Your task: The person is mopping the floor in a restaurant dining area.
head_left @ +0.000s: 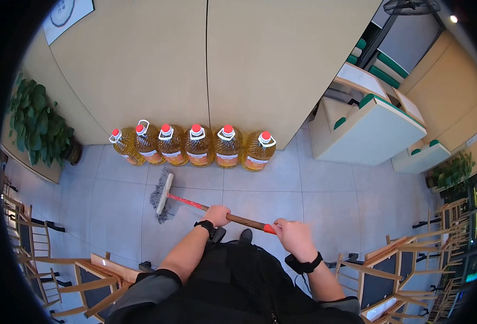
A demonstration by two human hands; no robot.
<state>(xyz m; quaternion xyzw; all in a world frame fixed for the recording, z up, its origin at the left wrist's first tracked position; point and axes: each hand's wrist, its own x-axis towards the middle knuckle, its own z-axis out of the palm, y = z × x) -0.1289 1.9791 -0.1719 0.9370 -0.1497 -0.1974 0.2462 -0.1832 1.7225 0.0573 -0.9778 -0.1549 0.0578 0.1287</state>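
Note:
A mop with a wooden handle (244, 221) marked with red sections slants across the floor in front of me. My left hand (217, 215) is closed around the middle of the handle. Close to its upper end, my right hand (294, 237) is wrapped round it as well. The grey string mop head (160, 195), on a pale bar, lies on the tiles to the left. Behind it, several large bottles of yellow oil (199, 148) with red caps and white carry handles stand in a row against the wall.
A potted plant (39, 124) stands at the left wall. Booth seats (365, 132) with green trim are at the right. Upturned wooden chairs (95, 286) rest near me on the left, with more chairs (381, 275) on the right. Grey tiles (265, 202) cover the floor.

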